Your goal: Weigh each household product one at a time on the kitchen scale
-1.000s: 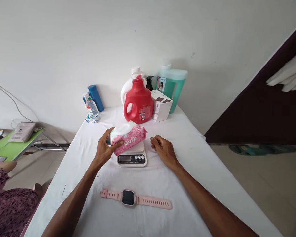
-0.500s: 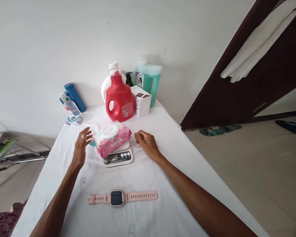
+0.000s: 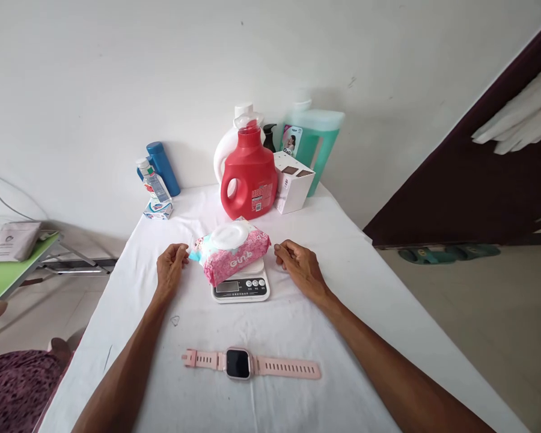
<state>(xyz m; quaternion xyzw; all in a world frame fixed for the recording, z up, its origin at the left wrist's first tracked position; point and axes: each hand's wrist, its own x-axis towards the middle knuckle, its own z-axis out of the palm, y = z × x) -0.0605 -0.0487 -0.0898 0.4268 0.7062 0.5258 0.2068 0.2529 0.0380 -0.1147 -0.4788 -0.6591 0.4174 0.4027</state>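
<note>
A pink and light-blue pack of wet wipes (image 3: 237, 258) with a white lid lies slightly askew on a white kitchen scale (image 3: 240, 294), covering most of its pan. The scale's display looks blank. My left hand (image 3: 172, 267) rests on the cloth by the pack's left end, fingers curled in and nothing seen in them. On the other side, my right hand (image 3: 301, 266) is closed just off the pack's right end, also without a visible object. Nearer to me, a pink smartwatch (image 3: 238, 364) lies flat with its strap spread out.
Behind the scale stand a red detergent jug (image 3: 250, 174), a white box (image 3: 293, 183) and a green jug (image 3: 327, 144). A clear bottle (image 3: 157, 186) and a blue flask (image 3: 165, 168) are at the back left. Part of another person's patterned clothing (image 3: 20, 385) shows lower left.
My left hand has come down beside the pack and its spread fingers have curled in. My right hand stays closed at the pack's right end. The view has swung left.
</note>
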